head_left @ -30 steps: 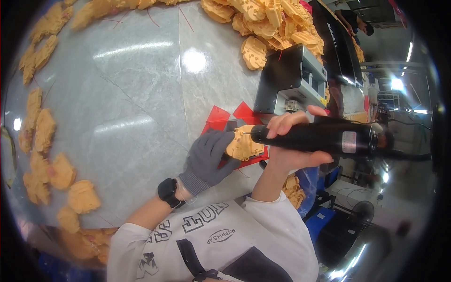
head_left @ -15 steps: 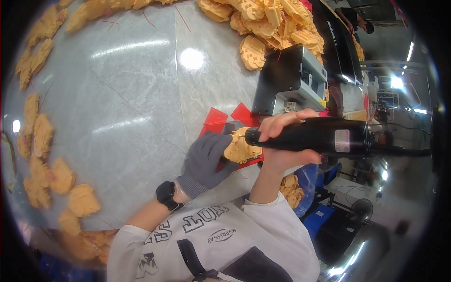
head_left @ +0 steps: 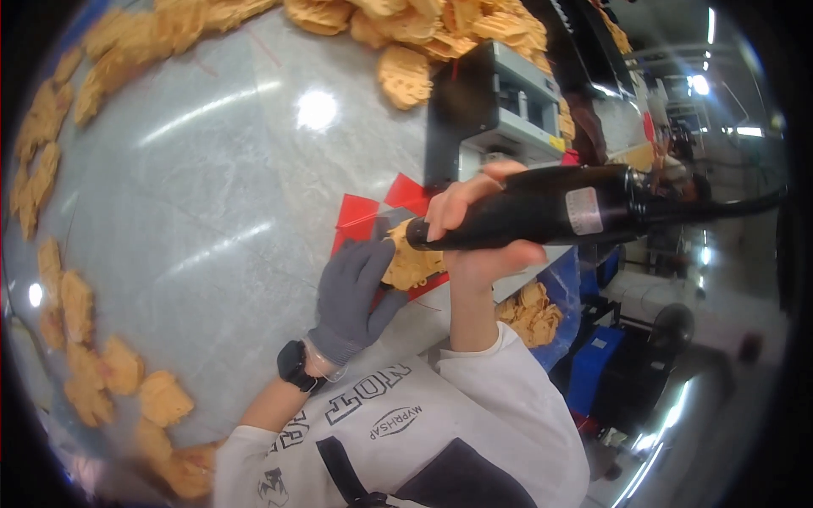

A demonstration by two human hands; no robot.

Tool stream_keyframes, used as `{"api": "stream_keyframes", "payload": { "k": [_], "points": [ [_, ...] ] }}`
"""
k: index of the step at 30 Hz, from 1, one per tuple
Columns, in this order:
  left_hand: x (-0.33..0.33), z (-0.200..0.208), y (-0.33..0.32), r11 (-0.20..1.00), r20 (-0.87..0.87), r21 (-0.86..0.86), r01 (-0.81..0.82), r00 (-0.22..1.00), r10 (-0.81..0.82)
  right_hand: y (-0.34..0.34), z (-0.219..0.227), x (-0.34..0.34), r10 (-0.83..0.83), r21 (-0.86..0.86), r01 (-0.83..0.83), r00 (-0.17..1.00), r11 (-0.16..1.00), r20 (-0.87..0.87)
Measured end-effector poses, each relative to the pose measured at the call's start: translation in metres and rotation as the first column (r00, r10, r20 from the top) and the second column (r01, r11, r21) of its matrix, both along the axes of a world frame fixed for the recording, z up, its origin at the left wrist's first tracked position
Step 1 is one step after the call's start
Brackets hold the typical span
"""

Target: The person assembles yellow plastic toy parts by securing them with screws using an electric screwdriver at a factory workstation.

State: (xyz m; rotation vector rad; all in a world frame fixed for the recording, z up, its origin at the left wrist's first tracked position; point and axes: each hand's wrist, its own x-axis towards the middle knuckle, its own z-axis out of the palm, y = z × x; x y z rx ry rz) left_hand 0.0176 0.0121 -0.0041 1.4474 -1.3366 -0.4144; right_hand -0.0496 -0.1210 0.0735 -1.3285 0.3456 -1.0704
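Observation:
My right hand [head_left: 476,266], bare, grips a black corded electric screwdriver [head_left: 542,210] held nearly level. Its nose end meets a tan moulded plastic part [head_left: 410,269] near the part's upper edge; the bit itself is hidden. From the left, my left hand [head_left: 349,292] in a grey knitted glove holds that part by its side, fingers closed against it. Beneath and behind the part lies a red fixture [head_left: 356,217] with angled plates. A grey block [head_left: 387,223] shows between the part and the plates.
Just beyond my right hand stands a black and grey box-shaped machine [head_left: 500,102]. Tan parts pile up [head_left: 406,25] at the far side, and more parts [head_left: 118,364] line the left edge of the grey table [head_left: 212,186]. A blue-lined bin [head_left: 563,292] of tan parts sits at right.
The whole view has shifted, so everything sits farther left in the picture. The screwdriver's nose is closer to the tan part, and the bit visible before is now hidden. Both hands keep their hold.

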Motion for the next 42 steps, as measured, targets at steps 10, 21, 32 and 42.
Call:
{"api": "stream_keyframes", "payload": {
  "k": [10, 21, 32, 42],
  "points": [
    [-0.010, 0.000, -0.004, 0.999, 0.092, 0.042, -0.019, 0.996, 0.015, -0.044, -0.027, -0.104, -0.566, -0.094, 0.587, 0.805, 0.804, 0.178],
    [-0.011, 0.000, -0.006, 1.000, 0.105, 0.026, -0.008, 0.994, 0.005, -0.036, -0.018, -0.099, -0.571, -0.143, 0.612, 0.784, 0.778, 0.246],
    [-0.017, 0.001, -0.008, 1.000, 0.089, 0.023, 0.011, 0.996, -0.013, -0.144, 0.075, -0.042, -0.645, -0.125, 0.765, 0.608, 0.632, 0.463],
    [-0.016, -0.001, -0.008, 0.999, 0.080, 0.044, 0.008, 0.997, -0.012, -0.065, 0.085, -0.134, -0.506, -0.203, 0.610, 0.767, 0.766, 0.394]
  ]
}}
